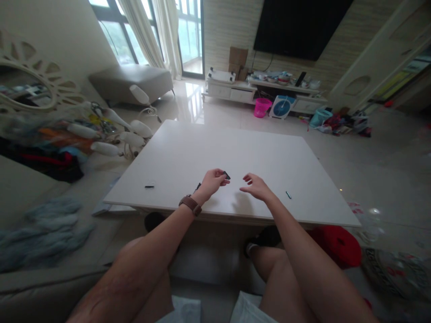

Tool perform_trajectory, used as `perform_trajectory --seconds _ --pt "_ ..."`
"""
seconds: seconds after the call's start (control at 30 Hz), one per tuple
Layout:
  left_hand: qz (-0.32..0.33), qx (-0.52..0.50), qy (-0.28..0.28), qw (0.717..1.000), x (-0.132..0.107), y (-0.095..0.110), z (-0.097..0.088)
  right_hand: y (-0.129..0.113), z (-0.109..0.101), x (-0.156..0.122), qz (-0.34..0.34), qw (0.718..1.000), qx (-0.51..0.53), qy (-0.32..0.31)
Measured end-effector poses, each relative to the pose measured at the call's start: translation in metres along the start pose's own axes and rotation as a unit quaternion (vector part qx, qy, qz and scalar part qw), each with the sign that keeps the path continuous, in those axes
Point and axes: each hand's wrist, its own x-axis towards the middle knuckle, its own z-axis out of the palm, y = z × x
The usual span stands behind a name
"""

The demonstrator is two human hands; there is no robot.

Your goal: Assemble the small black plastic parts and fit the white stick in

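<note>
My left hand (215,180), with a brown watch strap (191,204) on its wrist, is closed on a small flat black piece (226,175) above the white table (229,148). The piece's kind is too small to make out. To the right, my right hand (255,185) hovers with its fingers apart and curved, holding nothing. Partly hidden behind my left wrist lies a dark object (198,186). A short black stick-like item (149,186) rests on the table at left. A small dark green stick-like item (288,194) lies at right.
White lamp shades (133,139) on a stand crowd the table's left side. A red stool or container (338,246) stands below the right front corner. Beyond the table are a pink basket (262,107), a blue-and-white fan (283,107) and a low cabinet (232,92).
</note>
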Motion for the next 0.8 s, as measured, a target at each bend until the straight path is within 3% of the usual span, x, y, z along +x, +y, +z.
perform_trajectory --seconds 0.07,0.2,0.4,0.6,0.8 --pt "-0.013 -0.016 0.001 1.0 -0.001 0.003 0.0 0.029 -0.006 -0.001 0.088 0.991 -0.103 0.023" --pt "-0.017 -0.047 -0.011 0.999 -0.005 0.009 -0.002 0.073 -0.011 -0.014 0.168 0.972 -0.156 0.043" --pt "-0.02 -0.1 -0.021 0.995 -0.012 0.021 -0.006 0.095 0.0 -0.032 0.202 0.966 -0.162 0.023" --pt "-0.007 -0.119 -0.023 0.993 -0.014 0.028 -0.011 0.073 0.002 -0.022 0.138 0.98 -0.136 0.034" --pt "0.002 -0.133 -0.01 0.991 -0.012 0.031 -0.016 0.005 -0.013 -0.015 0.007 0.994 -0.049 0.095"
